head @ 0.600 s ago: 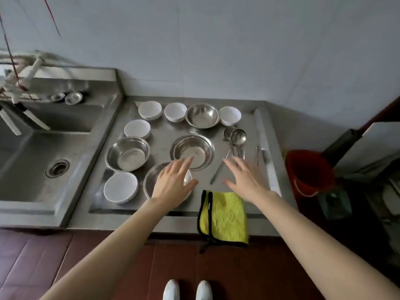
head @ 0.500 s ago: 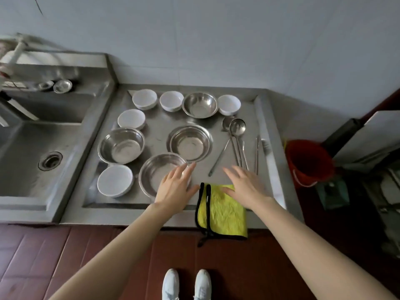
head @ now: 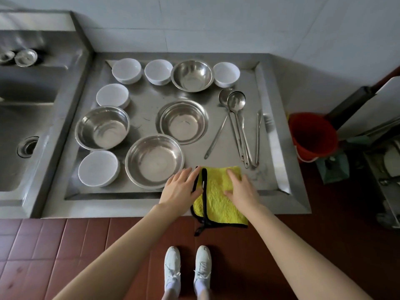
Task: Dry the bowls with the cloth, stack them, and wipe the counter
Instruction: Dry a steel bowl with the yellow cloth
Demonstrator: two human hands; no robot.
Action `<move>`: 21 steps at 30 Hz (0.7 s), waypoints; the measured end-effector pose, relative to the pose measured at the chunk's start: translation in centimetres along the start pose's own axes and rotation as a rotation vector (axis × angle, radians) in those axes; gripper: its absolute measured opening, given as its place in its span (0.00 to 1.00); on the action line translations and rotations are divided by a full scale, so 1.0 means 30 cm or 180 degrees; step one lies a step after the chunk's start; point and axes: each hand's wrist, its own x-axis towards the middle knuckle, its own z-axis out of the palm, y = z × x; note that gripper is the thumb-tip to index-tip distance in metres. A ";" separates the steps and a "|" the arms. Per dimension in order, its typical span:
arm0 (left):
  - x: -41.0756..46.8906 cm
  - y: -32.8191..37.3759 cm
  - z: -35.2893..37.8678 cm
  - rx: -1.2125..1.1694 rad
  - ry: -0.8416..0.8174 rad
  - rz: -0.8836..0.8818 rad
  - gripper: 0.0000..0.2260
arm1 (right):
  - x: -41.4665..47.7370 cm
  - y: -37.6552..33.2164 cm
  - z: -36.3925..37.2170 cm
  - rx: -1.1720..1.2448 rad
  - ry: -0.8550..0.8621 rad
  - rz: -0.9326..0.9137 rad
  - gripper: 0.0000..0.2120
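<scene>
From the head view, the person is standing at the steel worktop (head: 149,98) and laying both hands on the yellow cloth (head: 218,206), which is lying at the front with its near end hanging over the front edge towards the floor. The left hand (head: 180,189) is resting at the cloth's black-trimmed left side, its grip spread, fingers straight, thumb touching the trim. The right hand (head: 242,189) is lying flat on the cloth's right half, its grip likewise spread and pinching nothing. To my eye the first step is only beginning: the cloth is being gathered, and the four steel bowls and five white bowls (head: 98,168) are sitting singly, none stacked. The next move, I'd judge, is calling for fingers closing round the cloth and lifting it, then a hand taking the nearest steel bowl (head: 154,161), just beside the left fingertips. Room is looking tight on the left among the bowls. The ladles (head: 236,100) and other utensils are lying near, beyond the right hand, and a raised rim is bordering the worktop. The sink (head: 13,126) is lying to the left and a red bucket (head: 311,135) is standing past the right edge
</scene>
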 end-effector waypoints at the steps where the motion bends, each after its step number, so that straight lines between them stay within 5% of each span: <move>1: 0.001 -0.001 0.002 -0.0009 0.0016 0.0010 0.30 | -0.002 -0.004 -0.001 0.0146 0.0115 -0.0057 0.35; 6: -0.007 -0.011 -0.011 -0.0076 0.0107 0.0000 0.30 | -0.012 -0.038 -0.013 0.0717 0.0603 -0.0243 0.40; 10: -0.036 -0.043 -0.049 -0.0035 0.0301 -0.0195 0.29 | -0.003 -0.081 -0.061 0.0930 0.0868 -0.0270 0.35; 21: -0.103 -0.282 -0.156 -0.0168 0.0435 -0.0817 0.29 | 0.068 -0.356 -0.229 0.0814 0.1766 -0.1526 0.26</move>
